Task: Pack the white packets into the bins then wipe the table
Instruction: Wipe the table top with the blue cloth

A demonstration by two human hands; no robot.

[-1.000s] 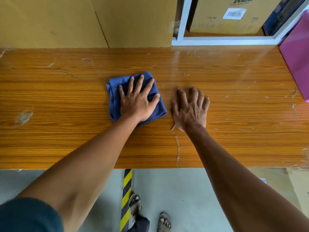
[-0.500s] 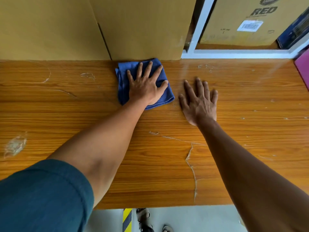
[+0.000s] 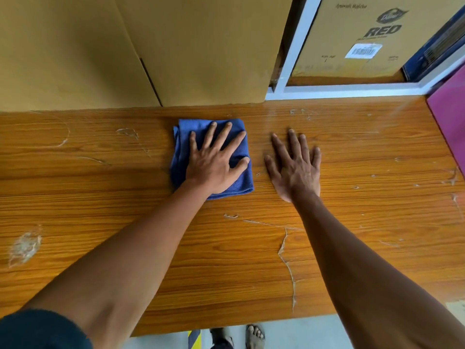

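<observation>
Head view: left hand [image 3: 214, 165], fingers splayed flat, presses a folded blue microfibre cloth [image 3: 187, 137] onto the scratched wood-grain table [image 3: 100, 197]; right hand [image 3: 295, 167] lies flat, holding nothing.

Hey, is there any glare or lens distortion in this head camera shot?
Head view: a pale sheen streaks the table beyond the right hand; the wide-angle lens bows the table's far edge; the blue cloth under the left hand looks sharp.

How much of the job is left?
No white packets show on the table, so packing looks done. Wiping is under way: the left hand presses the blue cloth flat, and the right hand rests beside it. Pale smears remain to wipe.
</observation>
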